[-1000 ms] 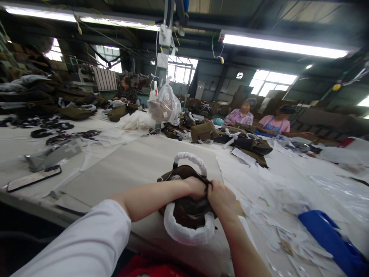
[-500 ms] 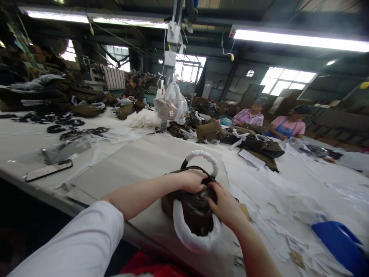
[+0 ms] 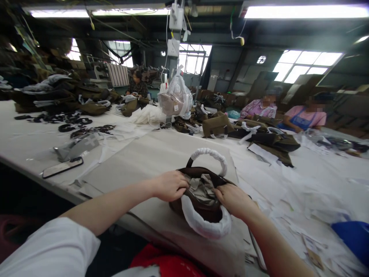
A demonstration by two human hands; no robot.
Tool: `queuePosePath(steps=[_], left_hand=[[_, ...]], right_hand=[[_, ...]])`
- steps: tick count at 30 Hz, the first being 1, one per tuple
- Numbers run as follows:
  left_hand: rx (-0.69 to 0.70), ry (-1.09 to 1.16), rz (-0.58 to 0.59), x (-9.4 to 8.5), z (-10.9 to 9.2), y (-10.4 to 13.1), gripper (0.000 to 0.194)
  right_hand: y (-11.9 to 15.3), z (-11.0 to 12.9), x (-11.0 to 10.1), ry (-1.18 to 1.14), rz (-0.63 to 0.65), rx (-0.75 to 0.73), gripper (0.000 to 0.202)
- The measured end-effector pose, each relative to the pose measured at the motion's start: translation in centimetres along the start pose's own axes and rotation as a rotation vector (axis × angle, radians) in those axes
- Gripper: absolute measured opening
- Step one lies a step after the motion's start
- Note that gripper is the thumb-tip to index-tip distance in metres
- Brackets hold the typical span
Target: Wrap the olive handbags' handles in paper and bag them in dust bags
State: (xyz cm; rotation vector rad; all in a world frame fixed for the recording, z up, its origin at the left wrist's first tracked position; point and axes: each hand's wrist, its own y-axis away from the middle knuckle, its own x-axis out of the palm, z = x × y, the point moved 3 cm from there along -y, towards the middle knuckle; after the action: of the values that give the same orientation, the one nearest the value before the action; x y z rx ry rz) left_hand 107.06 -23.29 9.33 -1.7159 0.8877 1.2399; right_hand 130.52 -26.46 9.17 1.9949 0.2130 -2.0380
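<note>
A dark brown handbag stands with its mouth up on the table in front of me. White wrapping covers its two handles, one arching at the far side, the other hanging toward me. Crumpled greyish paper shows inside the opening. My left hand grips the bag's left rim, its fingers curled over the edge. On the opposite rim, my right hand holds the bag with the thumb near the paper; some of its fingertips are hidden inside.
A phone and a clear plastic bag lie at the left. Brown bags are heaped farther back, near a post with a hanging plastic-wrapped bag. Paper scraps and a blue container are at the right. Several people sit across the tables.
My left hand has come out of the bag's middle to its left rim. My right hand has shifted to the right rim. The paper inside is now exposed, and the view has turned slightly.
</note>
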Motion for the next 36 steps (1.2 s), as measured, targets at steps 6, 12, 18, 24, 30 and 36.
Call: queuePosePath(steps=[6, 12, 18, 24, 30, 36], left_hand=[[0.022, 0.024, -0.058, -0.9, -1.3, 0.9, 0.052], [-0.055, -0.131, 0.049, 0.7, -0.6, -0.2, 0.035], [-0.189, -0.209, 0.128, 1.5, 1.2, -1.0, 0.036], [-0.218, -0.174, 0.051, 1.1, 0.9, -0.6, 0.037], [-0.109, 0.031, 0.029, -1.2, 0.3, -0.1, 0.019], [-0.137, 0.119, -0.015, -1.5, 0.2, -1.4, 0.029]], right_hand=[[1.5, 1.0, -1.1, -0.108, -0.255, 0.081, 0.026], [0.0, 3.5, -0.8, -0.217, -0.188, -0.272, 0.035], [-1.6, 2.4, 0.7, -0.144, 0.085, -0.084, 0.042], [1.5, 1.2, -0.9, -0.456, -0.223, -0.129, 0.026], [6.9, -6.4, -0.4, -0.479, -0.837, 0.299, 0.028], [7.1, -9.3, 4.0, -0.62, -0.615, 0.457, 0.045]])
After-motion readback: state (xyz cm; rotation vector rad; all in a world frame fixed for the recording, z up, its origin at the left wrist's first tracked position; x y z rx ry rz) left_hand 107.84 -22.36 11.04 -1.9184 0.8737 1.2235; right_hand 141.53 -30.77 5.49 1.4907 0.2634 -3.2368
